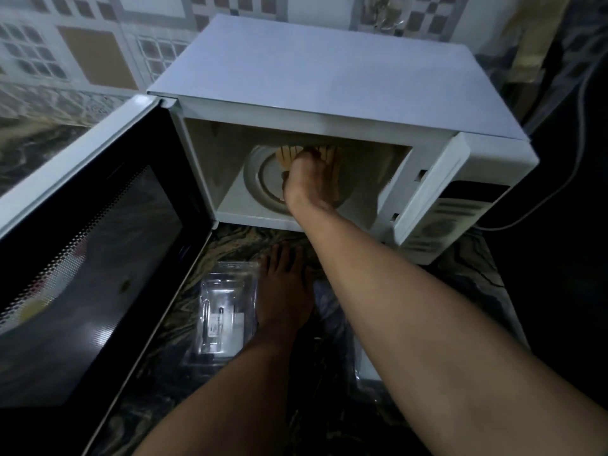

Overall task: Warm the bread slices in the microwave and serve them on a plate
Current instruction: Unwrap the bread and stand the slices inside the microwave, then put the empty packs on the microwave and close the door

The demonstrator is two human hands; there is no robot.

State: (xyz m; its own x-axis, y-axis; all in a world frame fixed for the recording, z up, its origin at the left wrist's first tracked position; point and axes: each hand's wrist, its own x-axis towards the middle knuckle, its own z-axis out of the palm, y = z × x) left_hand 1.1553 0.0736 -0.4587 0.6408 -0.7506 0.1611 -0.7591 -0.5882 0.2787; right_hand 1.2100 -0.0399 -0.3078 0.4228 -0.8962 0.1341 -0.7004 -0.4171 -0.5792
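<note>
A white microwave (329, 80) stands on the dark marbled counter, its door (88, 258) swung wide open to the left. Inside, on the round glass turntable (260, 182), lie pale bread slices (288, 153), mostly hidden by my right hand (304, 179). That hand reaches deep into the cavity and its fingers curl over the bread. My left hand (283, 294) rests flat on the counter in front of the microwave, fingers spread, holding nothing. No plate is in view.
A clear plastic package (223, 311) lies on the counter (467, 278) beside my left hand. The microwave's control panel (454, 218) faces right, with a white cable (566, 179) trailing behind. A tiled wall (82, 51) stands at the back.
</note>
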